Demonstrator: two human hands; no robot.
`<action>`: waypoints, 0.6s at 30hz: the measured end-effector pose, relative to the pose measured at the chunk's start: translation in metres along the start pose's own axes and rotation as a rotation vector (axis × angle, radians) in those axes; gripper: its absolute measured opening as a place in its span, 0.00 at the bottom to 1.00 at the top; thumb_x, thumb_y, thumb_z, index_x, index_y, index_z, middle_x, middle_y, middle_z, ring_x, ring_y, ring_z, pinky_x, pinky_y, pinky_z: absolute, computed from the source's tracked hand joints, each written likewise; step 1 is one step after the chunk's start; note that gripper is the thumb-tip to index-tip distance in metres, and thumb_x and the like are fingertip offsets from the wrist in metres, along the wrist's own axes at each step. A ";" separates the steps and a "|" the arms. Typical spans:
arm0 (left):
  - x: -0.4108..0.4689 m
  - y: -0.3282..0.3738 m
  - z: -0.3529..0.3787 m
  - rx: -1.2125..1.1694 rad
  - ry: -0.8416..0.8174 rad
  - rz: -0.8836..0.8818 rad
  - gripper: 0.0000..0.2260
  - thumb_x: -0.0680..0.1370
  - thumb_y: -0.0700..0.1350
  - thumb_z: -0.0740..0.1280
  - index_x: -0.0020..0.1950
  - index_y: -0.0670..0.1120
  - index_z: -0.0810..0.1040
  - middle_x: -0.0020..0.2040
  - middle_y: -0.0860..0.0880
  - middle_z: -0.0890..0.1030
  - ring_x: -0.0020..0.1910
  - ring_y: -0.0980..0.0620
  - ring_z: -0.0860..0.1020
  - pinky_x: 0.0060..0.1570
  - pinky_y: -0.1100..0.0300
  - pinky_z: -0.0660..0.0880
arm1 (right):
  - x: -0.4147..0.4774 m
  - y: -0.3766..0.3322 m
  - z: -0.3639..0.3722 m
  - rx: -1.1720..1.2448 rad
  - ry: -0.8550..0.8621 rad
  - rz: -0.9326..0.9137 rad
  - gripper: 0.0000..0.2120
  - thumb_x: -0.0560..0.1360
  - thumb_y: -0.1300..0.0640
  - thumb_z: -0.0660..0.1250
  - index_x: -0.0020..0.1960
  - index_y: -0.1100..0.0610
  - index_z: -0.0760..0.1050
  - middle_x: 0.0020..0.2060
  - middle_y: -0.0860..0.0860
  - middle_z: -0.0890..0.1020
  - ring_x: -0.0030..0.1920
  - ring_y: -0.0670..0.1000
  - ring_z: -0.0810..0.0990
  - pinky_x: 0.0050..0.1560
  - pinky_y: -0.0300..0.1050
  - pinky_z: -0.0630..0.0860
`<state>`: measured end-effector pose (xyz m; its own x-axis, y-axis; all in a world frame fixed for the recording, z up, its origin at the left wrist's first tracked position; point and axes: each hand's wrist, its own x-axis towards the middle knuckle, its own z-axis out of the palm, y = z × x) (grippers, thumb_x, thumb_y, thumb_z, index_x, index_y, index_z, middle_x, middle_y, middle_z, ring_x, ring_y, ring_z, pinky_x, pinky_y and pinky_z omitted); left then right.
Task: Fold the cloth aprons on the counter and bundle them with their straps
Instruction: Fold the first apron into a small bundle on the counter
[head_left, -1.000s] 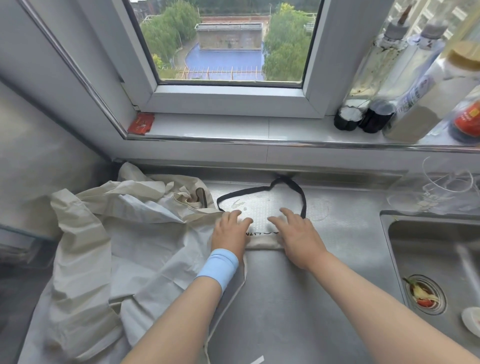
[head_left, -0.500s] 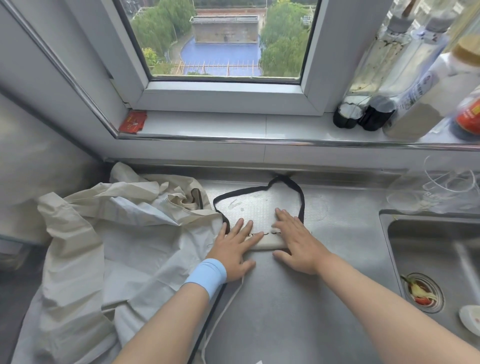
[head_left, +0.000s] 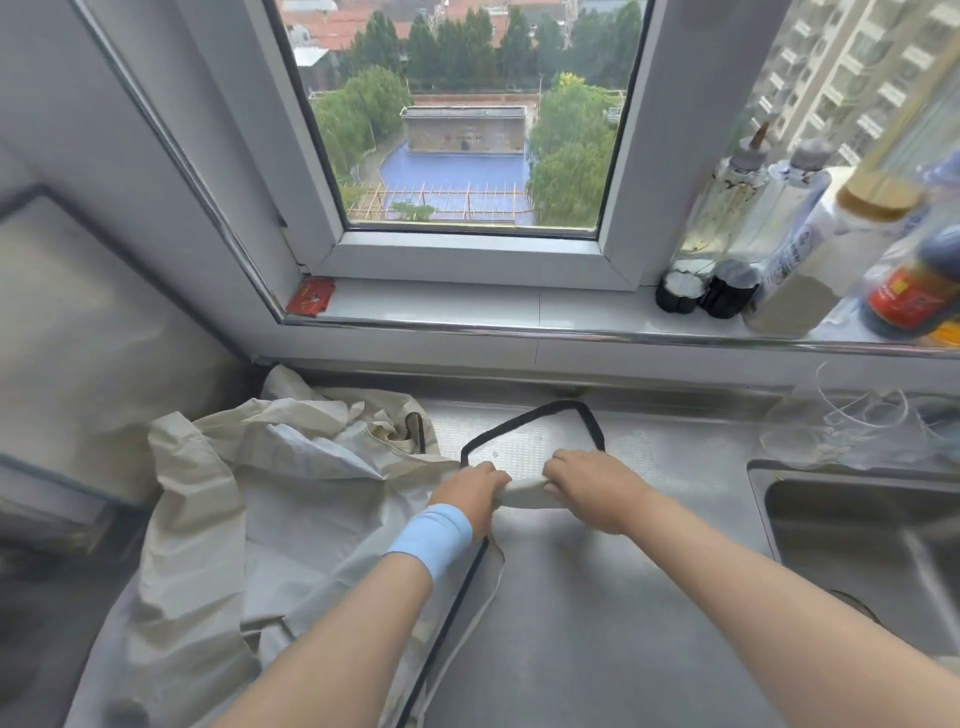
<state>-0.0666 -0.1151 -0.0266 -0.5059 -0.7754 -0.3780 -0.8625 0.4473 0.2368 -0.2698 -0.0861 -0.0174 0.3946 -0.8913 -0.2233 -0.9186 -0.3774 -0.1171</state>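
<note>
Cream apron roll (head_left: 524, 494) in curled grip of left hand (head_left: 470, 491), right hand (head_left: 592, 486); bottle label (head_left: 904, 300) blurred.

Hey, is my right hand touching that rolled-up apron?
Touching: the head view shows the right hand curled over the right end of the rolled apron.

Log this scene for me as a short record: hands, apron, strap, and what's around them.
hands: left hand and right hand each grip one end of the rolled apron
roll: cream, lying on the steel counter
strap: black strap loop lies flat behind the roll
left side: heap of cream aprons, unfolded
right side: sink
</note>
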 end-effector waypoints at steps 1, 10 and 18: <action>-0.003 -0.001 -0.010 -0.029 -0.023 -0.013 0.13 0.77 0.38 0.62 0.58 0.49 0.74 0.57 0.47 0.74 0.56 0.44 0.76 0.52 0.52 0.73 | -0.001 -0.004 -0.012 0.063 -0.021 0.021 0.12 0.82 0.48 0.55 0.57 0.53 0.73 0.53 0.50 0.78 0.51 0.55 0.77 0.46 0.50 0.70; -0.068 0.003 -0.080 -0.280 -0.155 -0.063 0.16 0.74 0.43 0.64 0.58 0.61 0.73 0.46 0.50 0.78 0.39 0.48 0.76 0.35 0.59 0.73 | -0.017 -0.047 -0.111 0.290 -0.228 0.073 0.04 0.73 0.56 0.68 0.45 0.56 0.76 0.34 0.46 0.77 0.35 0.48 0.74 0.34 0.43 0.69; -0.139 -0.008 -0.095 -0.939 -0.157 -0.138 0.14 0.67 0.39 0.73 0.51 0.48 0.79 0.49 0.43 0.81 0.49 0.43 0.80 0.50 0.48 0.80 | -0.038 -0.085 -0.123 -0.205 0.338 -0.098 0.21 0.75 0.53 0.68 0.68 0.46 0.74 0.66 0.51 0.76 0.69 0.56 0.71 0.71 0.56 0.65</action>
<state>0.0117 -0.0531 0.1089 -0.4555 -0.6957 -0.5554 -0.5857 -0.2356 0.7755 -0.2090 -0.0511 0.1202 0.4827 -0.8683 0.1144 -0.8756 -0.4761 0.0811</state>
